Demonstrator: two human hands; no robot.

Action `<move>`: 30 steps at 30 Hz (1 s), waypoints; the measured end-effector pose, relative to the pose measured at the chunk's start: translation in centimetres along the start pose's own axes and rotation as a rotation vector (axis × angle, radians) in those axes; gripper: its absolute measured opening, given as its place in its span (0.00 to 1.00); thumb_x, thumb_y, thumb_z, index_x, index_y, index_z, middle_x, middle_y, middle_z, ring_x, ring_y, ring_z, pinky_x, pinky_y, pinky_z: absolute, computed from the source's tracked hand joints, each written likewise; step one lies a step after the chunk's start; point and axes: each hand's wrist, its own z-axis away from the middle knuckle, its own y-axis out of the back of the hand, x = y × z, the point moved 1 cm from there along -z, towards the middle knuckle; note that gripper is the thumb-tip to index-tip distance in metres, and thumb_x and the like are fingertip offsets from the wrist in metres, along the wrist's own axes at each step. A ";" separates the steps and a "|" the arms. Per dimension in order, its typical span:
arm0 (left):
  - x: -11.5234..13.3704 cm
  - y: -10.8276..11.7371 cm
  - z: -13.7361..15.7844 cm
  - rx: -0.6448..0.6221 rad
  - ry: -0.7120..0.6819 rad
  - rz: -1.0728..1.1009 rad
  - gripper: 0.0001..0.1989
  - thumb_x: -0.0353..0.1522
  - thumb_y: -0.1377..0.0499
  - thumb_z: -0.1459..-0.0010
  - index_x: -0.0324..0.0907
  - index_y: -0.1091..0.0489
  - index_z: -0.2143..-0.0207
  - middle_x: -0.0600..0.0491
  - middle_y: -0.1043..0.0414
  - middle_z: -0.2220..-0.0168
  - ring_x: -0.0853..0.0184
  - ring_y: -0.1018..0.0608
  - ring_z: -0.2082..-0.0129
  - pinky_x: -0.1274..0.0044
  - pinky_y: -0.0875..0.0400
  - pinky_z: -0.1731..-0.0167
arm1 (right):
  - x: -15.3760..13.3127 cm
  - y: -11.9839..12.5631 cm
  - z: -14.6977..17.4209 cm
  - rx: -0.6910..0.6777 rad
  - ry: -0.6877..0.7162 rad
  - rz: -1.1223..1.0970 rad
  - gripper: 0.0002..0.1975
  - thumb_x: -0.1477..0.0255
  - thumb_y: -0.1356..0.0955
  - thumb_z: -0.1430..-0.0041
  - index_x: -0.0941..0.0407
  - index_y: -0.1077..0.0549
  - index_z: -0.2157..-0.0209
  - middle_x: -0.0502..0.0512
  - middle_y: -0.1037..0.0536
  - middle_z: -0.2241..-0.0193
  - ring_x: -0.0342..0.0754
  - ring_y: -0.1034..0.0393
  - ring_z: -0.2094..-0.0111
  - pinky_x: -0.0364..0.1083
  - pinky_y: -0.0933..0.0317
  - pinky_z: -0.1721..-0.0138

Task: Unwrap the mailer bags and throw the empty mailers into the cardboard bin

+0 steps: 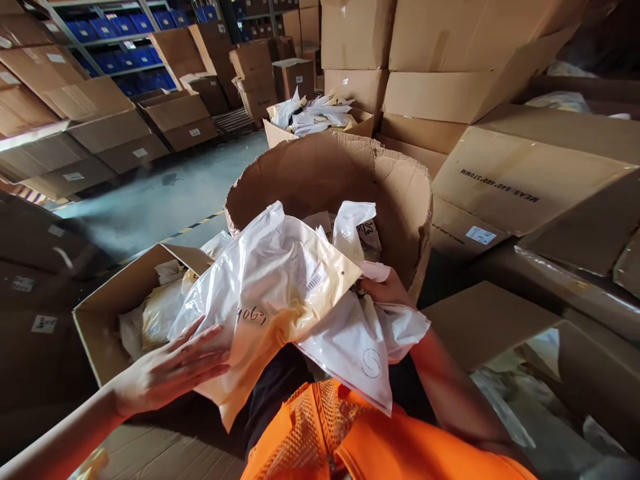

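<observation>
"What is the left hand doing?"

"I have my left hand (173, 370) spread, fingers nearly straight, resting along the near left side of a big plastic bag (267, 273). It touches the bag without closing on it."

"And the right?"

"My right hand (387, 291) is curled around the bunched plastic of a white bag (350, 340), which hangs down in front of the orange vest (300, 430). Its fingertips are buried in the folds, so I can't fairly say whether they also pinch the corner of the big bag."

"Where is the big bag?"

"Between my two hands, tilted, with its handwriting and a barcode label (314, 283) toward me. From here it overlaps a tall cardboard box (330, 167) with a curved rim."

"Anything close by?"

"On my left, an open box (93, 333) with more bags inside. Beyond the tall box, another box (277, 135) is heaped with white packets (320, 115). To my right I see a printed carton (530, 177), and far left, shelves of blue bins (123, 25)."
</observation>
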 end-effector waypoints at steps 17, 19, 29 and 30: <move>-0.1 -0.3 1.3 0.018 0.084 -0.066 0.26 0.24 0.46 0.37 0.48 0.30 0.39 0.57 0.28 0.41 0.57 0.31 0.37 0.59 0.31 0.44 | -1.1 -0.6 1.1 0.026 -0.034 0.020 0.20 0.71 0.33 0.55 0.56 0.17 0.60 0.54 0.16 0.57 0.57 0.22 0.53 0.52 0.30 0.46; -0.4 -0.5 4.2 0.012 0.277 -0.070 0.29 0.25 0.49 0.35 0.58 0.36 0.35 0.62 0.29 0.40 0.61 0.32 0.36 0.60 0.35 0.39 | -1.4 -0.5 1.1 0.033 -0.029 0.065 0.23 0.72 0.33 0.55 0.56 0.17 0.56 0.53 0.17 0.53 0.57 0.23 0.51 0.51 0.33 0.43; 0.3 -6.9 19.7 -0.197 1.105 -0.129 0.45 0.35 0.44 0.44 0.82 0.61 0.33 0.68 0.67 0.27 0.33 0.53 0.31 0.27 0.48 0.48 | -3.6 -1.3 1.4 0.030 -0.049 0.107 0.19 0.70 0.34 0.54 0.57 0.16 0.62 0.53 0.16 0.58 0.56 0.23 0.51 0.49 0.33 0.43; 0.2 -7.3 16.8 -0.203 1.103 -0.138 0.46 0.38 0.42 0.41 0.75 0.66 0.30 0.59 0.65 0.26 0.34 0.50 0.31 0.30 0.44 0.46 | -3.7 -1.3 1.4 0.021 -0.052 0.103 0.19 0.70 0.34 0.55 0.57 0.16 0.62 0.53 0.16 0.59 0.57 0.23 0.51 0.49 0.33 0.43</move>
